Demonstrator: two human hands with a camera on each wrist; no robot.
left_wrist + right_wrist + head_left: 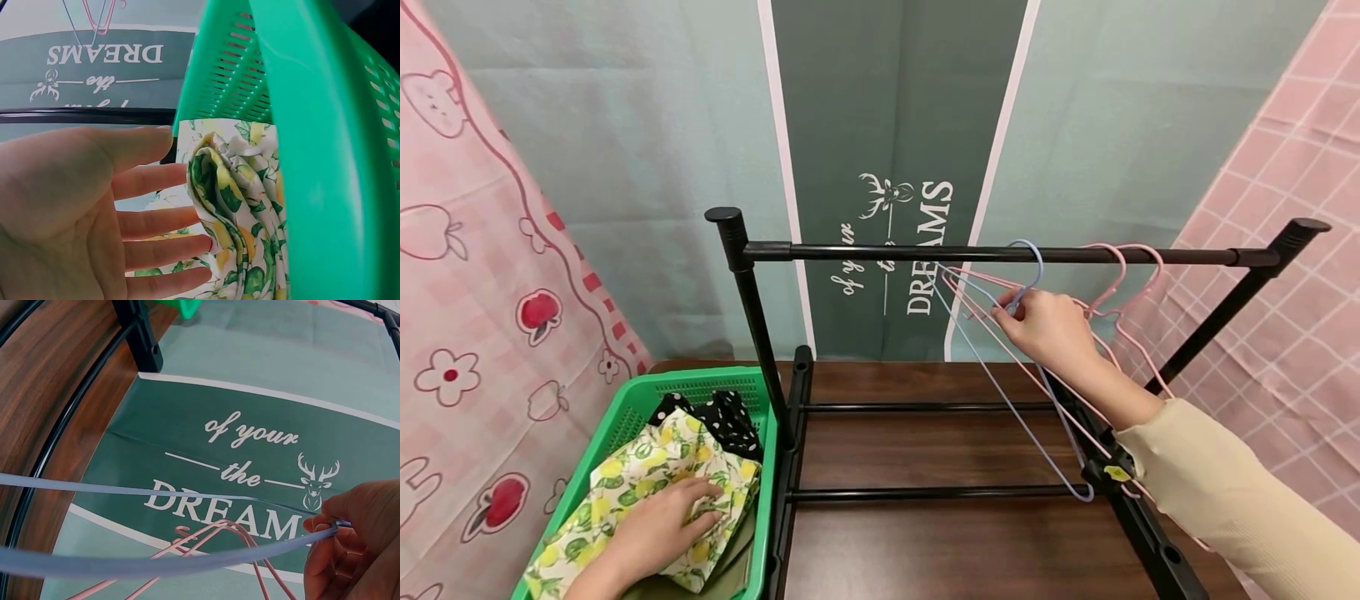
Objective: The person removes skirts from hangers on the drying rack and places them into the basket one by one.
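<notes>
My right hand (pixel 1051 329) pinches a blue clothes hanger (pixel 992 375) just below its hook, which loops over the rack's black top rail (pixel 880 252). Right of it, two pink hangers (pixel 1138 304) hang from the same rail. My left hand (pixel 662 527) rests with fairly straight fingers on a lemon-print cloth garment (pixel 647 458) in a green basket (pixel 625 410). In the left wrist view the fingers (pixel 162 222) touch the folded lemon-print fabric. Behind that garment lies a black cloth with white dots (pixel 730 421), and an olive cloth (pixel 730 557) shows beneath it.
The black rack frame (pixel 752 333) stands on a brown wooden surface (pixel 925 550), with two lower bars (pixel 925 494). A green printed curtain (pixel 895 108) hangs behind. Pink patterned cloth (pixel 475 292) borders the left, and pink checked cloth (pixel 1285 275) the right.
</notes>
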